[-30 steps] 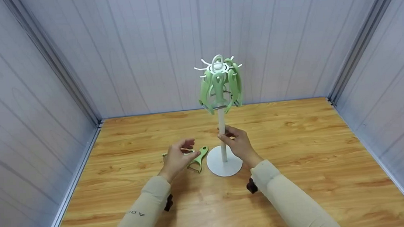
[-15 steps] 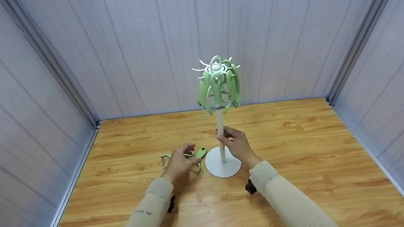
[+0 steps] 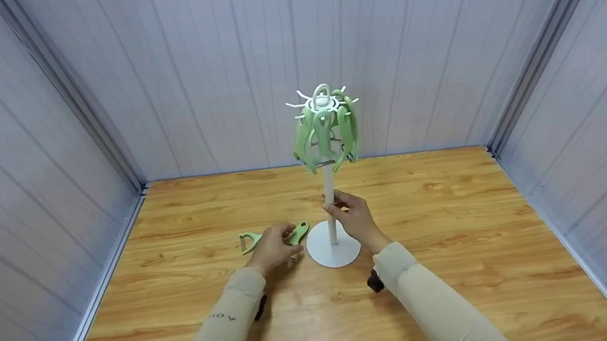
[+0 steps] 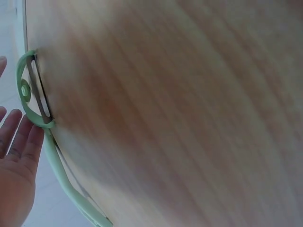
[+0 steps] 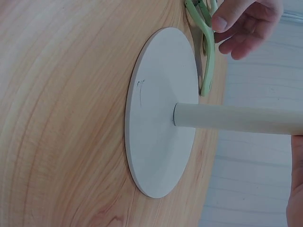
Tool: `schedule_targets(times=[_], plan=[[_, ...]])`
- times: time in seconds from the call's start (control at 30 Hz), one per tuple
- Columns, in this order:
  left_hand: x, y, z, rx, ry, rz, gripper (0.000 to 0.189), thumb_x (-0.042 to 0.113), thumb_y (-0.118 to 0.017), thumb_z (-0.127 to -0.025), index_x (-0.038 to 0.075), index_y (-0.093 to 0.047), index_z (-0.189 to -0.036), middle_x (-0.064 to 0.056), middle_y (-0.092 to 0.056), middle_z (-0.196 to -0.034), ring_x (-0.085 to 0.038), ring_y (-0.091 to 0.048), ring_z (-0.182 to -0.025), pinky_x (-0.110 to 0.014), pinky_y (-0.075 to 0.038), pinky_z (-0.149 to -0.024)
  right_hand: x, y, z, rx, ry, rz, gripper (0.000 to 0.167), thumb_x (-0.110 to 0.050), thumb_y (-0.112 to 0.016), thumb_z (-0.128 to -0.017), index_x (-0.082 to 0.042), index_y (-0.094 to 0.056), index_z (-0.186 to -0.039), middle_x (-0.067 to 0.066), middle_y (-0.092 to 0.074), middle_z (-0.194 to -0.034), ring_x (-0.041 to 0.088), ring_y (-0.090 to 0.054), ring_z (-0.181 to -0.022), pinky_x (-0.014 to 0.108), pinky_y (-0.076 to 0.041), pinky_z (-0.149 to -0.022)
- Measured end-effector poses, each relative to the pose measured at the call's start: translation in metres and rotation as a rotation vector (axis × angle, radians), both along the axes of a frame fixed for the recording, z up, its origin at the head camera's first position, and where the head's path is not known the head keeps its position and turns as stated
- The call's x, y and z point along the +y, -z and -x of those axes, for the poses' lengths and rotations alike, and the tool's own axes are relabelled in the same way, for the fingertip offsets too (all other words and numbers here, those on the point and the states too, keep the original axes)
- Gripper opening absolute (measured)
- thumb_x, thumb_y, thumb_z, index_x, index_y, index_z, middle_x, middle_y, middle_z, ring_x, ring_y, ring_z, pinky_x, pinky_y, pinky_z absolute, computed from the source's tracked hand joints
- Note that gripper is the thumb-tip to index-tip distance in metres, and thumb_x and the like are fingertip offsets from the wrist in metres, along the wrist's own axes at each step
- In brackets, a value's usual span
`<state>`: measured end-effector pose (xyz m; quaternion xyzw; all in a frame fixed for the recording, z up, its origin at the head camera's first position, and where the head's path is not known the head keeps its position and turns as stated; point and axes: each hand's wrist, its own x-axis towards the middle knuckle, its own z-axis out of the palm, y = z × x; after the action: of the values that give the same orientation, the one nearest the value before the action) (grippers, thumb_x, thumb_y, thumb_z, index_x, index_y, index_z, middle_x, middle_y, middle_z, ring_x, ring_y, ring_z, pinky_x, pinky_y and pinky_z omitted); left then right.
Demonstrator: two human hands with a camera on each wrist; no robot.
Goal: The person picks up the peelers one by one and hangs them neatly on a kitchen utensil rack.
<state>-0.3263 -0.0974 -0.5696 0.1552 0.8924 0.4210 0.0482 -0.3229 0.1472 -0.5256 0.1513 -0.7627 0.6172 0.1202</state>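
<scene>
Two green Y-shaped peelers lie on the table left of a white stand. My left hand is over them, thumb and fingers apart around the nearer peeler. In the right wrist view the left thumb is at this peeler's edge, and whether it touches cannot be told. The other peeler shows partly behind the hand, its blade to the left. My right hand pinches the stand's pole between thumb and fingers. Several green peelers hang from the hooks at its top.
The stand's round white base rests flat on the wooden table. Some white hooks on the left of the top ring bear nothing. Pale panel walls enclose the table at the back and both sides.
My left hand has lowered and moved slightly right onto the nearer peeler, uncovering more of the left one. The right hand keeps its hold on the pole. The view has shifted slightly.
</scene>
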Motion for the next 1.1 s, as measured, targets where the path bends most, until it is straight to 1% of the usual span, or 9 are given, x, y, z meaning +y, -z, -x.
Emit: schedule_targets(times=[0.23,0.4,0.53,0.67,0.73,0.83,0.93,1.0,1.1], plan=[[0.001,0.003,0.002,0.027,0.018,0.058,0.05,0.009,-0.086,-0.093,-0.003,-0.069,-0.138,-0.02,-0.074,-0.13,-0.035,-0.071,-0.12,-0.053,-0.059,-0.105,0.0,-0.001,0.0,0.006,-0.006,-0.014,0.022,-0.009,-0.074,-0.104,0.001,-0.078,-0.123,0.02,-0.079,-0.107,0.015,-0.068,-0.093,0.023,-0.057,-0.078],[0.002,0.001,0.002,0.003,0.002,0.072,0.051,0.007,-0.084,-0.093,-0.003,-0.068,-0.14,-0.02,-0.073,-0.132,-0.034,-0.07,-0.124,-0.053,-0.058,-0.107,0.0,-0.001,0.0,0.014,-0.014,-0.032,0.024,-0.01,-0.074,-0.104,0.001,-0.078,-0.124,0.022,-0.078,-0.108,0.014,-0.068,-0.093,0.023,-0.057,-0.08],[0.002,-0.001,0.004,-0.008,-0.013,0.103,0.048,0.001,-0.079,-0.092,-0.003,-0.068,-0.138,-0.02,-0.073,-0.132,-0.033,-0.069,-0.124,-0.051,-0.057,-0.107,0.001,-0.001,0.0,0.012,-0.01,-0.02,0.022,-0.008,-0.074,-0.103,0.002,-0.078,-0.122,0.021,-0.079,-0.107,0.01,-0.067,-0.091,0.023,-0.056,-0.08],[0.001,-0.002,0.005,-0.006,-0.034,0.137,0.048,-0.005,-0.072,-0.088,-0.003,-0.07,-0.136,-0.017,-0.074,-0.126,-0.029,-0.069,-0.118,-0.049,-0.058,-0.105,0.001,-0.002,0.0,0.011,-0.008,-0.005,0.02,-0.008,-0.074,-0.103,0.001,-0.079,-0.12,0.02,-0.079,-0.105,0.008,-0.066,-0.09,0.022,-0.056,-0.079],[-0.001,-0.002,0.004,-0.002,-0.043,0.146,0.045,-0.006,-0.071,-0.086,-0.003,-0.072,-0.131,-0.015,-0.075,-0.121,-0.026,-0.068,-0.112,-0.047,-0.059,-0.102,0.001,-0.001,0.0,0.011,-0.008,-0.004,0.02,-0.008,-0.074,-0.103,0.002,-0.079,-0.12,0.019,-0.078,-0.104,0.009,-0.066,-0.09,0.022,-0.056,-0.078],[-0.002,-0.003,0.003,0.013,-0.037,0.172,0.031,-0.004,-0.074,-0.088,-0.002,-0.075,-0.119,-0.011,-0.075,-0.109,-0.022,-0.064,-0.097,-0.043,-0.058,-0.092,0.001,-0.003,0.0,-0.006,-0.008,-0.005,0.024,-0.009,-0.074,-0.104,0.002,-0.078,-0.125,0.017,-0.078,-0.106,0.01,-0.066,-0.091,0.023,-0.057,-0.078],[-0.004,-0.005,0.001,0.018,-0.03,0.193,0.016,-0.002,-0.077,-0.09,0.0,-0.078,-0.106,-0.009,-0.073,-0.098,-0.02,-0.056,-0.086,-0.04,-0.052,-0.082,0.001,-0.004,-0.001,-0.026,-0.008,-0.007,0.027,-0.01,-0.073,-0.104,0.002,-0.076,-0.129,0.016,-0.078,-0.109,0.011,-0.065,-0.093,0.023,-0.057,-0.078],[-0.006,-0.006,0.0,0.018,-0.029,0.201,0.014,-0.001,-0.078,-0.091,0.0,-0.08,-0.104,-0.008,-0.074,-0.097,-0.018,-0.054,-0.084,-0.038,-0.051,-0.08,0.001,-0.004,-0.001,-0.031,-0.008,-0.007,0.028,-0.01,-0.074,-0.104,0.002,-0.076,-0.129,0.017,-0.078,-0.11,0.012,-0.065,-0.094,0.023,-0.056,-0.078],[-0.008,-0.007,-0.001,0.007,-0.027,0.2,0.017,0.001,-0.079,-0.092,0.0,-0.081,-0.109,-0.009,-0.076,-0.101,-0.018,-0.056,-0.085,-0.038,-0.052,-0.081,0.0,-0.003,-0.001,-0.028,-0.007,-0.001,0.027,-0.009,-0.074,-0.104,0.003,-0.076,-0.127,0.02,-0.078,-0.11,0.013,-0.065,-0.093,0.023,-0.056,-0.078]])
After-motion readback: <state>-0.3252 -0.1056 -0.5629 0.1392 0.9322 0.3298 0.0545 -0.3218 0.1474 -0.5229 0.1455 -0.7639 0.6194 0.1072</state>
